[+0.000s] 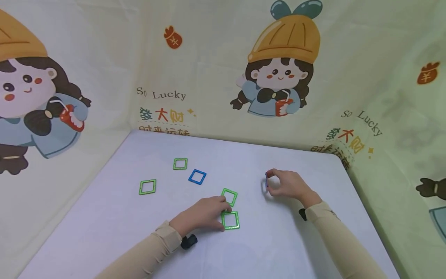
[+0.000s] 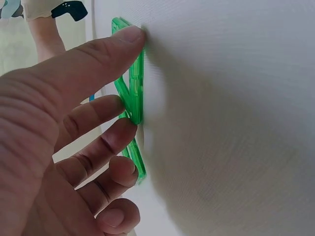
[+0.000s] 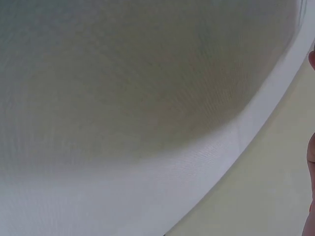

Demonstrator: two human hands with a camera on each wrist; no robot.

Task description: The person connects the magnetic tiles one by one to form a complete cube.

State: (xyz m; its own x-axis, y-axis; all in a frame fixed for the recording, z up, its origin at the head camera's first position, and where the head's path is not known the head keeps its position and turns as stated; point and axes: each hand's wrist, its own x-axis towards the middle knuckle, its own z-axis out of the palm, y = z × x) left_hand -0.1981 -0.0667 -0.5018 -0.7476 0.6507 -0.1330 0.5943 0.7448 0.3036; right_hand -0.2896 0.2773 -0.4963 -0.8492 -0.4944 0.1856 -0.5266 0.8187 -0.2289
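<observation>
My left hand (image 1: 203,213) pinches the near green square magnetic tile (image 1: 238,221) across its left side. In the left wrist view, the thumb lies on one end of this green tile's edge (image 2: 136,83) and a fingertip is at the other. Just behind it, a second green tile (image 1: 235,198) lies tilted, close to the fingertips. My right hand (image 1: 290,186) holds a blue-purple tile (image 1: 266,180), seen edge-on between thumb and index finger, upright over the table. Only slivers of the right hand (image 3: 311,152) enter the right wrist view; its tile is hardly visible there.
On the white table (image 1: 139,232), a blue tile (image 1: 189,177) lies left of centre. Beyond it is a green tile (image 1: 174,164), and farther left another green tile (image 1: 141,187). A printed cloth backdrop (image 1: 216,85) rises behind the table's back edge.
</observation>
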